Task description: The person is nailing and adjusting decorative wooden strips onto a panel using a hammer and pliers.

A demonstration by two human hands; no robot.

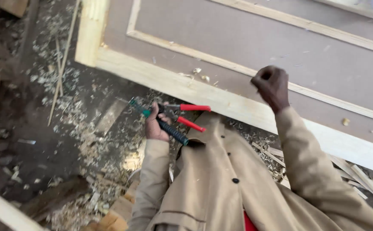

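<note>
My left hand [154, 125] hangs low beside my tan coat and grips two tools at once: pliers with red handles [191, 115] and a tool with a black ribbed grip and green shaft [169, 128]. My right hand [272, 85] is a closed fist resting on the brown panel [255, 38] of a door, just past its pale wooden frame rail [220, 100]. Whether something small is pinched in that fist I cannot see. A thin pale moulding strip [220, 64] runs across the panel next to the fist.
The door lies flat, filling the upper right. Wood shavings and sawdust [84, 128] cover the dirt floor at left. Thin wooden sticks [60, 64] lie there. Timber offcuts [366, 179] sit at lower right, and a pale plank [2, 211] at bottom left.
</note>
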